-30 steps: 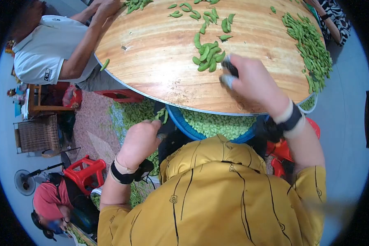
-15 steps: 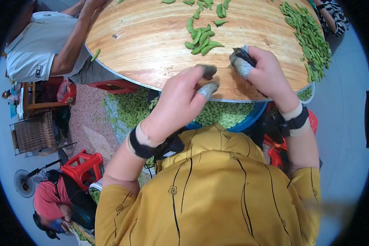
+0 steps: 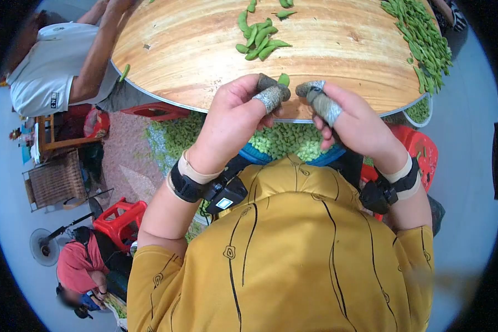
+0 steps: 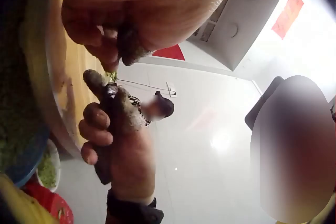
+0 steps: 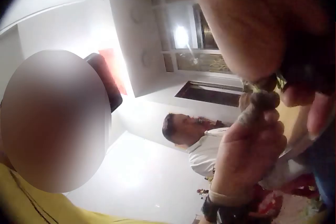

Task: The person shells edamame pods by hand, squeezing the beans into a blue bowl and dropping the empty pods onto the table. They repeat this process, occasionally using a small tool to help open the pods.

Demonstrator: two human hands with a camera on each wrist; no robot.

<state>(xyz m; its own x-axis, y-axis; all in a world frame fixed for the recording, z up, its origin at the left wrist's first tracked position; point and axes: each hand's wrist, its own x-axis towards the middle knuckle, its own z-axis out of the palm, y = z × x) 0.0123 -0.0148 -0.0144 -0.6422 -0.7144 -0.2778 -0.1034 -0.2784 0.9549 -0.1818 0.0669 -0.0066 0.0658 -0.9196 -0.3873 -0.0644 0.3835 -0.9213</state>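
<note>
My left hand [image 3: 235,113], its thumb and finger wrapped in grey tape, pinches a green soybean pod [image 3: 284,79] over the near table edge. Facing it closely, my right hand [image 3: 348,113] has its taped thumb and forefinger drawn together, the other fingers curled below. In the right wrist view, green shows near the left fingertips [image 5: 257,95]; I cannot tell whether the right fingers hold anything. A small group of pods [image 3: 257,41] lies on the wooden table [image 3: 193,61] beyond the hands. Under the edge sits a blue basin [image 3: 254,155] of shelled beans [image 3: 285,138].
A large heap of pods [image 3: 418,44] lines the table's right side. A white container [image 3: 420,110] and red stool [image 3: 420,146] stand below it. A person in a white shirt [image 3: 52,63] sits at the left, another in a red top [image 3: 77,268] further back.
My left hand has risen from beside the basin to the table edge and taken hold of a pod. My right hand has drawn back from the small pod group toward the left hand.
</note>
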